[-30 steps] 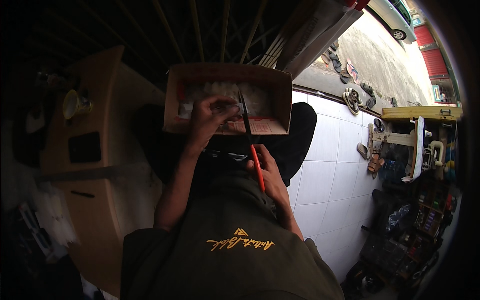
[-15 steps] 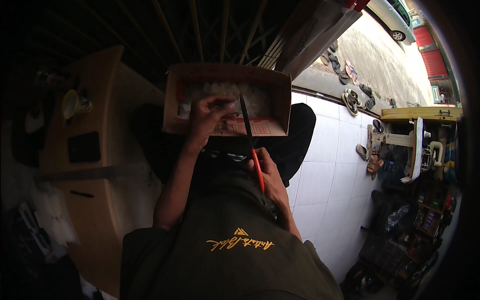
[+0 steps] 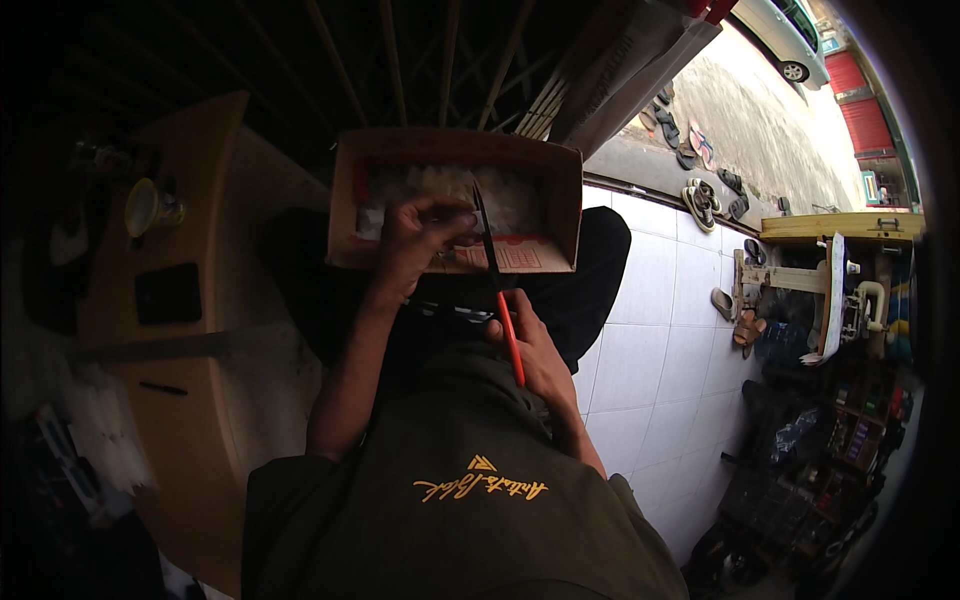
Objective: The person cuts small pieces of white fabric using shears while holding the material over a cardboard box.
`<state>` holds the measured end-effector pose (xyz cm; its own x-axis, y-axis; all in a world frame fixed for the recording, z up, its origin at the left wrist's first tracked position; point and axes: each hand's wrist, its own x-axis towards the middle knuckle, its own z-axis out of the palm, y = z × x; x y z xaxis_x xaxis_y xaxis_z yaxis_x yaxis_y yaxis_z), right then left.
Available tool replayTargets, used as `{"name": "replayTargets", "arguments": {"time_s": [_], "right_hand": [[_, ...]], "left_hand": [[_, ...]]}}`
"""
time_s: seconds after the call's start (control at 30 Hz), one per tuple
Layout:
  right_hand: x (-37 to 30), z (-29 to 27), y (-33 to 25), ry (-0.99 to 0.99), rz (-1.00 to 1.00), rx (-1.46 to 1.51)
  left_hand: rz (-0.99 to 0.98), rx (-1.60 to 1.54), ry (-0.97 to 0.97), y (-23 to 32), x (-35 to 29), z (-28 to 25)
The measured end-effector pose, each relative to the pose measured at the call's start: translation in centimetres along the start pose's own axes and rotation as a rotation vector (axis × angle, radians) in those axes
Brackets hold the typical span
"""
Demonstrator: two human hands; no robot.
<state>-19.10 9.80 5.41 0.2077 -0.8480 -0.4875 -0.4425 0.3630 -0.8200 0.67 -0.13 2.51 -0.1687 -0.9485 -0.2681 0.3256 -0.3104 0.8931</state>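
Observation:
My right hand point(image 3: 533, 345) is wrapped round the red handle of a long pointed tool point(image 3: 509, 340). The tool's narrow dark blade slants up and left over an open cardboard box point(image 3: 568, 215). Above the box's near side, my left hand point(image 3: 420, 232) has its fingers curled and pinched together just left of the blade. Whatever they hold, if anything, is too dim and small to name. Inside the box lies a heap of pale, translucent pieces point(image 3: 513, 200), partly hidden by my left hand and the blade. The box rests over my dark-clothed legs.
At the left stands a wooden table point(image 3: 215, 180) with a dark flat object point(image 3: 168, 295) and a yellowish cup point(image 3: 145, 207). White floor tiles point(image 3: 635, 370) stretch to the right. Several sandals point(image 3: 700, 205) lie by the doorway; a sewing machine point(image 3: 870, 305) is at far right.
The blade and my right hand have shifted slightly left. My left fingers are a little more closed and nearer the blade. The box has stayed in place.

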Motion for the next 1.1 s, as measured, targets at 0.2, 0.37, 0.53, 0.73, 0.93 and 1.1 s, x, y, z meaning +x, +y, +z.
{"name": "replayTargets", "arguments": {"time_s": [0.2,0.37,0.53,0.73,0.93,1.1], "right_hand": [[0.8,-0.5,-1.2,0.003,0.06,0.025],[0.6,-0.2,0.3,-0.009,0.038,-0.023],[-1.9,0.1,1.4,-0.088,0.123,-0.063],[-1.7,0.3,1.3,-0.049,0.03,-0.061],[0.6,0.0,0.0,0.003,0.001,-0.037],[1.2,-0.3,-1.4,0.06,0.056,-0.015]], "left_hand": [[-0.035,0.011,0.051,-0.2,0.3,-0.1],[-0.043,0.016,0.106,-0.2,0.7,-0.2],[0.03,-0.081,0.099,-0.7,0.8,-0.1],[0.035,-0.024,0.069,-0.4,0.3,-0.2],[0.006,-0.016,0.088,0.3,-0.3,0.4],[-0.023,0.019,0.122,-0.4,0.1,-0.4]]}}
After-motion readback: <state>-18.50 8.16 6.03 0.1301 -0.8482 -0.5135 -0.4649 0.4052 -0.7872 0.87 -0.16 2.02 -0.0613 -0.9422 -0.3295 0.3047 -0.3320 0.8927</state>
